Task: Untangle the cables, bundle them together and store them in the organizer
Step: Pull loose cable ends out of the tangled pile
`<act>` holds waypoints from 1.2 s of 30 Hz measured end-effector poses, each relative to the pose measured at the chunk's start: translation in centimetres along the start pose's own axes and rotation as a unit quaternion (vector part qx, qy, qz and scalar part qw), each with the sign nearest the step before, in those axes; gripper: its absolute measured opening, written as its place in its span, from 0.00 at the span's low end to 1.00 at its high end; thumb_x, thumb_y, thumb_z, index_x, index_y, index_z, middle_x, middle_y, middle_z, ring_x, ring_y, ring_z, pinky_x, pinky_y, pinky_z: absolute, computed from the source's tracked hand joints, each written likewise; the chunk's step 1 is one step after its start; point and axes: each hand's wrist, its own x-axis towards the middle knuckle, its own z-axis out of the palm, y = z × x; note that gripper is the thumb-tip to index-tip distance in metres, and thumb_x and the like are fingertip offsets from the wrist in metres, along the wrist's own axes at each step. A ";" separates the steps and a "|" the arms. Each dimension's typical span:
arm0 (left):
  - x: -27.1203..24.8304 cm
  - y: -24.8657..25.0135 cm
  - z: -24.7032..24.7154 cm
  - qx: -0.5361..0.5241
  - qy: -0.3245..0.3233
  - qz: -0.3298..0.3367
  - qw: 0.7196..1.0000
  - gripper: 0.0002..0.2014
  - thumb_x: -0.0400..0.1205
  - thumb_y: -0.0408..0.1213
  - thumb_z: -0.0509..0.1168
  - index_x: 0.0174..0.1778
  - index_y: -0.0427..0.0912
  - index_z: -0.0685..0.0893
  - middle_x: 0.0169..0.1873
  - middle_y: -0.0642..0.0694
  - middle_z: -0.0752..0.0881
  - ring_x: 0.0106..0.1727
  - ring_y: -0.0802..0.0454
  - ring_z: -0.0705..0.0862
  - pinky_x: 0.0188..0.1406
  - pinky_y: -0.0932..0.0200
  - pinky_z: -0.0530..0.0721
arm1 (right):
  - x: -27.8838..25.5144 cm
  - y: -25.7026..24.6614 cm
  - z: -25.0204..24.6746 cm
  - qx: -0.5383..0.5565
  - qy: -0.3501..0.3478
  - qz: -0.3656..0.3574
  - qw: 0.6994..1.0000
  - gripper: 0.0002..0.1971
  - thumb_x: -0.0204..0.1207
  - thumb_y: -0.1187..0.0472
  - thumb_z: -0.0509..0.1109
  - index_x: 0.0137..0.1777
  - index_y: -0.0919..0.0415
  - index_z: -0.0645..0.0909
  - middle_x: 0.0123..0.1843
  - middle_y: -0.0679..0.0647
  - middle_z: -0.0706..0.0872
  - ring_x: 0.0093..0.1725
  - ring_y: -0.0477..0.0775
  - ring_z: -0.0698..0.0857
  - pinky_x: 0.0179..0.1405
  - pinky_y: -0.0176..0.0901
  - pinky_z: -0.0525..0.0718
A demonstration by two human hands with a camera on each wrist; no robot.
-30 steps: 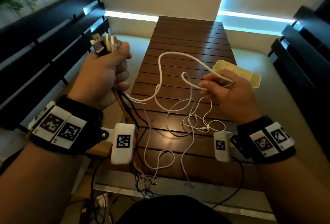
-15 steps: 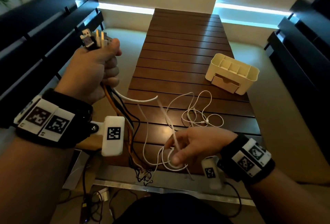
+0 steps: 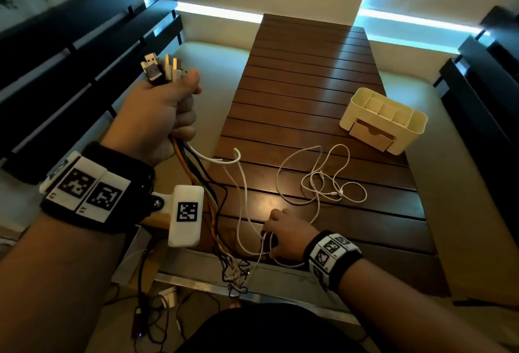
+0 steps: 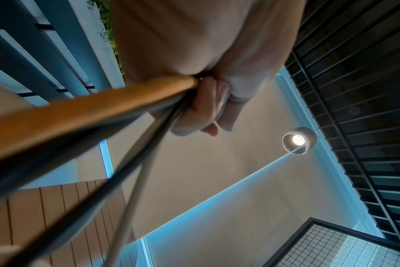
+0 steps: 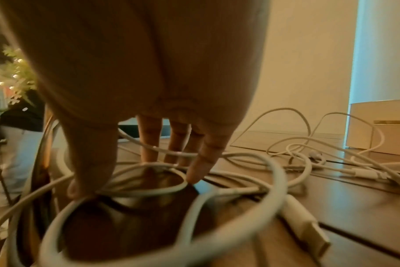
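Observation:
My left hand (image 3: pixel 182 105) is raised left of the table and grips a bundle of cables (image 3: pixel 196 167), orange, black and white, with their USB plugs (image 3: pixel 157 70) sticking up above the fist. Below the fist the cables hang to a tangle of ends (image 3: pixel 236 274) past the table's near edge. In the left wrist view the fingers (image 4: pixel 208 108) curl round the orange cable (image 4: pixel 103 108). My right hand (image 3: pixel 266 236) is low at the near edge, its straight fingers (image 5: pixel 201 162) and thumb touching loops of white cable (image 5: pixel 149 191). More white cable (image 3: pixel 323 184) lies coiled mid-table. The cream organizer (image 3: pixel 415 125) stands at the right.
The slatted wooden table (image 3: pixel 309 71) runs away from me, with dark slatted benches (image 3: pixel 70 52) on both sides. Other wires and a small adapter (image 3: pixel 168 295) lie on the floor under the near edge. A white USB plug (image 5: pixel 308 229) rests by my right wrist.
My right hand has come down from holding a white cable up in the air to the table's near edge, where it now touches the loops. The left hand keeps its grip.

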 end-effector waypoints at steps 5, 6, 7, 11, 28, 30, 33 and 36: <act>-0.6 0.2 -0.6 -0.002 0.008 0.004 1.000 0.13 0.89 0.44 0.60 0.38 0.44 0.77 0.19 0.53 0.61 0.18 0.59 0.57 0.15 0.67 0.58 | 0.2 -0.8 0.5 -0.066 0.021 -0.034 0.997 0.13 0.81 0.59 0.67 0.64 0.56 0.82 0.61 0.55 0.78 0.62 0.61 0.77 0.47 0.51 0.82; -0.6 0.2 -0.6 -0.002 0.007 0.006 1.000 0.13 0.89 0.44 0.60 0.38 0.44 0.77 0.19 0.53 0.61 0.18 0.59 0.57 0.15 0.66 0.58 | 0.2 -1.1 0.3 -0.073 0.027 -0.041 0.996 0.12 0.82 0.61 0.66 0.63 0.56 0.82 0.60 0.55 0.79 0.61 0.61 0.78 0.44 0.50 0.80; -0.7 0.2 -0.6 -0.001 0.006 0.007 1.000 0.13 0.89 0.44 0.60 0.38 0.44 0.77 0.19 0.53 0.62 0.18 0.59 0.57 0.15 0.66 0.58 | 0.1 -1.3 0.1 -0.076 0.030 -0.045 0.996 0.12 0.82 0.62 0.65 0.64 0.56 0.82 0.60 0.55 0.80 0.60 0.60 0.79 0.42 0.49 0.78; -0.7 0.4 -0.8 -0.003 -0.003 0.010 1.000 0.14 0.89 0.43 0.60 0.38 0.45 0.77 0.19 0.54 0.62 0.17 0.60 0.58 0.14 0.67 0.59 | -0.5 -2.5 -1.4 -0.045 0.063 -0.083 0.994 0.08 0.82 0.60 0.64 0.58 0.56 0.82 0.56 0.53 0.81 0.54 0.58 0.81 0.39 0.48 0.76; -0.6 -2.3 0.2 0.000 -0.025 -0.022 0.999 0.12 0.88 0.43 0.62 0.39 0.43 0.77 0.19 0.53 0.61 0.17 0.59 0.57 0.15 0.68 0.60 | -4.4 3.9 -3.1 0.348 0.005 0.121 0.930 0.20 0.78 0.61 0.74 0.69 0.48 0.79 0.62 0.46 0.85 0.58 0.46 0.85 0.54 0.39 0.85; -0.5 -2.5 0.7 -0.002 -0.032 -0.026 0.999 0.12 0.87 0.43 0.62 0.39 0.43 0.78 0.19 0.53 0.61 0.18 0.59 0.57 0.15 0.68 0.59 | -5.2 5.2 -3.5 0.327 0.071 0.184 0.924 0.09 0.79 0.51 0.73 0.56 0.51 0.83 0.53 0.49 0.88 0.49 0.48 0.87 0.52 0.48 0.89; -0.2 -2.8 1.6 -0.003 -0.041 -0.028 0.999 0.12 0.87 0.43 0.62 0.39 0.43 0.78 0.18 0.54 0.62 0.17 0.60 0.57 0.14 0.68 0.60 | -5.2 5.9 -2.6 0.268 0.022 0.231 0.935 0.18 0.76 0.38 0.72 0.48 0.54 0.85 0.43 0.52 0.90 0.40 0.51 0.90 0.48 0.49 0.91; 0.1 -3.1 2.8 0.002 -0.052 -0.032 0.998 0.13 0.87 0.43 0.63 0.38 0.43 0.79 0.19 0.53 0.61 0.18 0.59 0.57 0.15 0.68 0.60 | -4.2 5.3 -0.8 0.212 -0.057 0.233 0.947 0.21 0.71 0.38 0.76 0.44 0.57 0.90 0.40 0.54 0.92 0.37 0.52 0.91 0.45 0.49 0.92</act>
